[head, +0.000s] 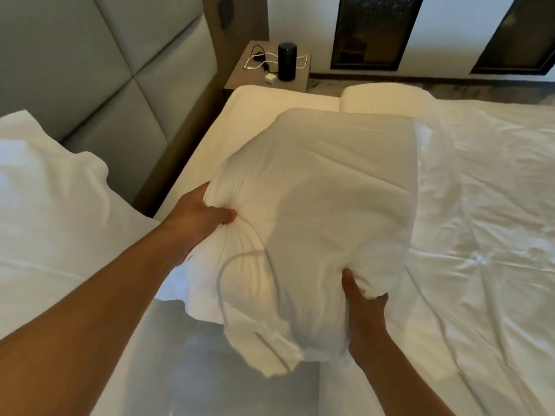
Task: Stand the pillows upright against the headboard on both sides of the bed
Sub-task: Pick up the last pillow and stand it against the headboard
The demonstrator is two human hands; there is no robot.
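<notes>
Two hands grip one white pillow (pixel 315 205), and both are mine. My left hand (pixel 198 217) is clenched on the pillow's near-left edge, thumb pressed into the cloth so that folds gather and fan out from under it. My right hand (pixel 362 301) is clamped on the near-right corner, fingers curled under and out of sight, with a wad of the cover bunched above my thumb. Between my two hands the pillow's near end sags loosely and looks blurred; beyond my fingers its body stretches away over the mattress (pixel 264 109), whose cream edge shows past the pillow's far end. I cannot tell whether that far end touches the mattress or hangs just above it.

To the left of my left hand and forearm a second white pillow (pixel 51 187) leans toward the grey padded headboard (pixel 90 70), which rises behind it. To the right of my right hand spreads a rumpled white duvet (pixel 480 220). Far beyond my fingertips, past the mattress corner, stands a small bedside table (pixel 240 76) holding a dark cylinder (pixel 287 61), a white plug (pixel 271 78) and tangled cables (pixel 261 60).
</notes>
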